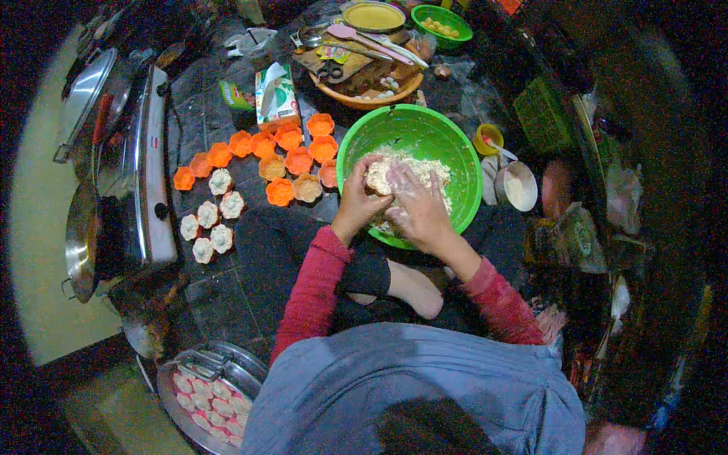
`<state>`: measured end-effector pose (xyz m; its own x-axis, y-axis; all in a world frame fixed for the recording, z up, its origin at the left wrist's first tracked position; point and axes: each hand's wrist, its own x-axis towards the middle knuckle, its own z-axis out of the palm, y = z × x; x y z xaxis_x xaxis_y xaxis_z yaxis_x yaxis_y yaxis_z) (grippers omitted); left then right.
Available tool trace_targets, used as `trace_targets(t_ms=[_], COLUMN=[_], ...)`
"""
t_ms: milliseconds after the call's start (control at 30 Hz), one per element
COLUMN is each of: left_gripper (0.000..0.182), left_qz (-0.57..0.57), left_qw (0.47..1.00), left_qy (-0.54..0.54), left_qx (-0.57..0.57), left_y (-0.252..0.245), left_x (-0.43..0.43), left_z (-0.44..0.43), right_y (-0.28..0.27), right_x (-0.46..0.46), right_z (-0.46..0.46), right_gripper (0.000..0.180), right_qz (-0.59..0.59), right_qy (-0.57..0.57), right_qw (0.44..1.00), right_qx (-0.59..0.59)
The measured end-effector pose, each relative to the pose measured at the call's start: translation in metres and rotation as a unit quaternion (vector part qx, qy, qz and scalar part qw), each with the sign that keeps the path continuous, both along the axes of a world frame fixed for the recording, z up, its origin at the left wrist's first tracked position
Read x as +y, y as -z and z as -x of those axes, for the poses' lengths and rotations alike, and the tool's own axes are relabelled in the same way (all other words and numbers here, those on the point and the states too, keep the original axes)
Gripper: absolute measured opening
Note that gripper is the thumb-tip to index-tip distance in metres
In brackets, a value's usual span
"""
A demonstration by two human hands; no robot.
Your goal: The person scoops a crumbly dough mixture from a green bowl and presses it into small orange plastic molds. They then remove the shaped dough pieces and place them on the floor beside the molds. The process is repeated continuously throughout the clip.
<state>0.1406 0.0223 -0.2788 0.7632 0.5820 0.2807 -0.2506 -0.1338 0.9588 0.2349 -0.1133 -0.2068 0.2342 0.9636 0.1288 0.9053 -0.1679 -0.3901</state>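
A large green plastic basin (pixel 467 170) sits before me with a white crumbly mixture (pixel 429 170) in it. Over its left side, my left hand (pixel 364 190) grips what looks like a small mould (pixel 377 177) heaped with the same mixture; most of its wall is hidden by my fingers. My right hand (pixel 418 207), coated in white crumbs, has its fingers spread against the heap's right side. Left of the basin stand several orange flower-shaped moulds (pixel 298 161). Nearer me are several moulds filled with white mixture (pixel 221 238).
A gas stove (pixel 156 170) borders the left. At lower left, a metal steamer pan (pixel 170 392) holds filled moulds. Beyond the basin are a tissue pack (pixel 277 96), an orange basin (pixel 364 102) with utensils across it, and a green bowl (pixel 463 28). A white bowl (pixel 520 186) stands right.
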Motion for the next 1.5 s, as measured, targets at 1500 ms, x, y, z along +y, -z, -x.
trace_targets(t_ms=[1500], left_gripper=[0.074], left_qz=[-0.042], left_qw=[0.999], left_qy=[0.001], left_qx=[0.026], left_y=[0.002], left_x=[0.004], left_z=[0.002], right_y=[-0.003], right_x=[0.041], right_z=[-0.003], right_gripper=[0.021], right_qz=[-0.146], right_qy=[0.079], right_qw=[0.986], right_qx=[0.011])
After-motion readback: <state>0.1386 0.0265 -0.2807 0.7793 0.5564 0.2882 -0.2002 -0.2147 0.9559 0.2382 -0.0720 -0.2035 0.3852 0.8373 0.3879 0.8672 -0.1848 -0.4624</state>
